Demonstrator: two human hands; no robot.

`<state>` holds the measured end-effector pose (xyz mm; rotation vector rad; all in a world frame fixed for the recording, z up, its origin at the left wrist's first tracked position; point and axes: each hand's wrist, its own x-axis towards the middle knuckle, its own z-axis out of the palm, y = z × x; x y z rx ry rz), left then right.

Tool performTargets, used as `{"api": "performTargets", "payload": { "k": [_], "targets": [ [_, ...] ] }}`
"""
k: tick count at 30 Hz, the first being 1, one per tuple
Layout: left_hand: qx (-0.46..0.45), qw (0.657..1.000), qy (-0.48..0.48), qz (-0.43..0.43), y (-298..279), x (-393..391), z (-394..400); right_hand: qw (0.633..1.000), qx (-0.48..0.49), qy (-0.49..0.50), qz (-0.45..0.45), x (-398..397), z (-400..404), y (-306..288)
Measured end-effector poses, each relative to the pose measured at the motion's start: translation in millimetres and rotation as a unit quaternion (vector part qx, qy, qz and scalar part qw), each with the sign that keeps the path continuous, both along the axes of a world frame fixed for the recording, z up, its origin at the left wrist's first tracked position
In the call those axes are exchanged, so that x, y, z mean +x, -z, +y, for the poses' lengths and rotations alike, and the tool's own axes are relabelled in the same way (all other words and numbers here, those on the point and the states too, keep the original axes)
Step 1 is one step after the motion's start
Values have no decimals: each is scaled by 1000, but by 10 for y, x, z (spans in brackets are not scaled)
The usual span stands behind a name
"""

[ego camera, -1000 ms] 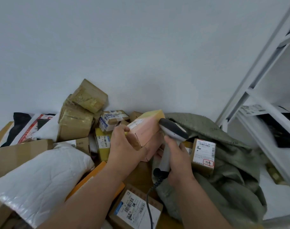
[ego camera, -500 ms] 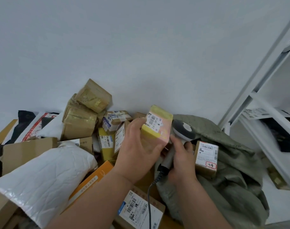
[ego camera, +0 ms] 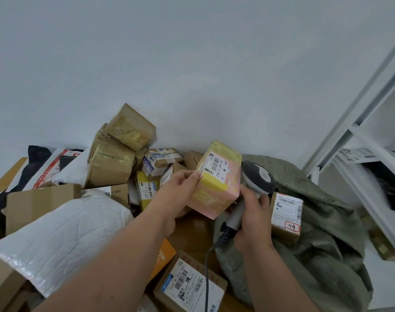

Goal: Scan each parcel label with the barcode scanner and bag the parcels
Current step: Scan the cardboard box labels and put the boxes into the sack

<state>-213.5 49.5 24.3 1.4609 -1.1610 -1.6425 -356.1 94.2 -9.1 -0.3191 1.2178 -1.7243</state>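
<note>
My left hand [ego camera: 177, 194] grips a pink and yellow parcel [ego camera: 216, 181], tilted so that its white barcode label [ego camera: 216, 166] faces me. My right hand [ego camera: 252, 218] holds the grey barcode scanner [ego camera: 257, 179] by its handle, just right of the parcel; its head sits beside the box and its coiled cable [ego camera: 208, 262] runs down. A green woven bag [ego camera: 315, 221] lies crumpled at the right, with a small labelled brown box [ego camera: 286, 216] resting on it.
A heap of brown cartons [ego camera: 115, 158] and small labelled boxes is stacked against the white wall. A white bubble mailer [ego camera: 63, 239] lies at the left, a labelled carton [ego camera: 189, 287] at the bottom. White shelving [ego camera: 363, 154] stands at the right.
My left hand has turned the pink and yellow parcel so its label faces me and lifted it a little. The scanner has shifted right of the box, its head now upright.
</note>
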Motion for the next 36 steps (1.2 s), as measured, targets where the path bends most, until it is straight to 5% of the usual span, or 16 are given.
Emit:
{"api": "performTargets", "payload": {
  "k": [9,18,30,36],
  "targets": [
    [66,996,-3,58,-15,109,-94,996,10,-36,80,74,-51,0],
    [-10,991,-67,118,119,235,-199,984,65,-69,148,-70,-58,-119],
    [-52,994,-89,47,345,317,-390,901,45,-228,367,-136,-61,-180],
    [-67,993,-95,37,358,317,-439,893,41,-235,381,-176,-68,-173]
  ]
}}
